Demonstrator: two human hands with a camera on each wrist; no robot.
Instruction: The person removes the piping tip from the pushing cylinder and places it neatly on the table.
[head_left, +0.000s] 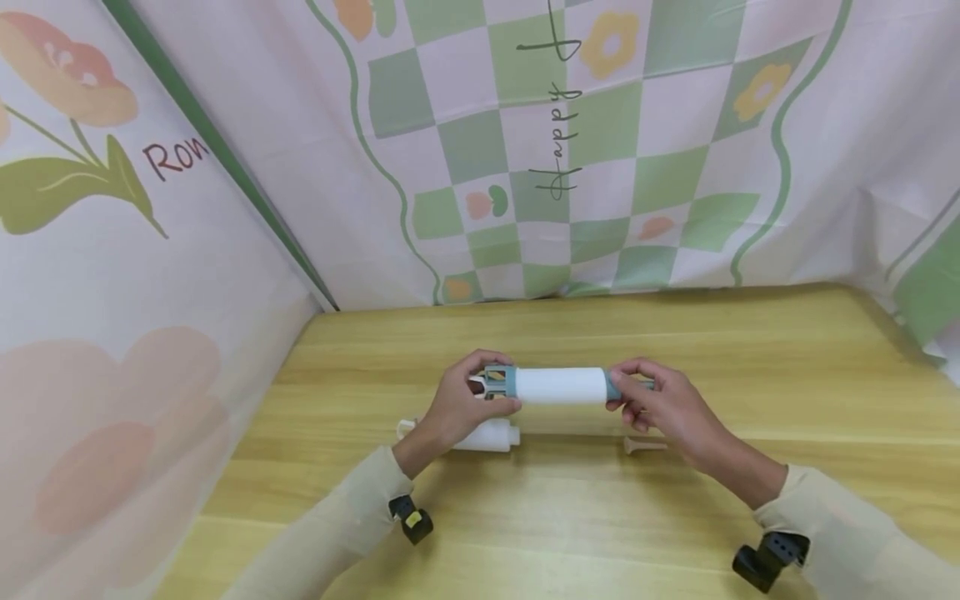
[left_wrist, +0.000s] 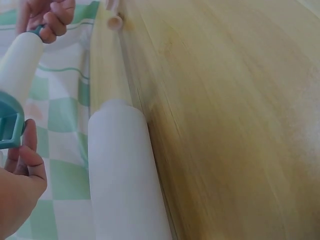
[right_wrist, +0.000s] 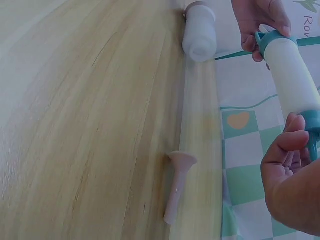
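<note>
A white tube with teal ends [head_left: 561,386] is held level above the table between both hands. My left hand [head_left: 456,410] grips its left end, a teal open-framed fitting [left_wrist: 10,120], between thumb and fingers. At the right end, my right hand [head_left: 671,408] pinches the teal collar, past which a narrow teal tip [right_wrist: 312,146] sticks out. Below the left hand, a white bottle [head_left: 487,436] with a short neck lies on its side, partly hidden by the wrist. Under the right hand rests a pink flared stem [right_wrist: 178,185], like a small funnel or plunger.
The wooden tabletop [head_left: 555,517] runs back to a hanging cloth [head_left: 540,167] with green checks. Another printed cloth [head_left: 112,292] hangs along the left side. Black cameras are strapped to both wrists.
</note>
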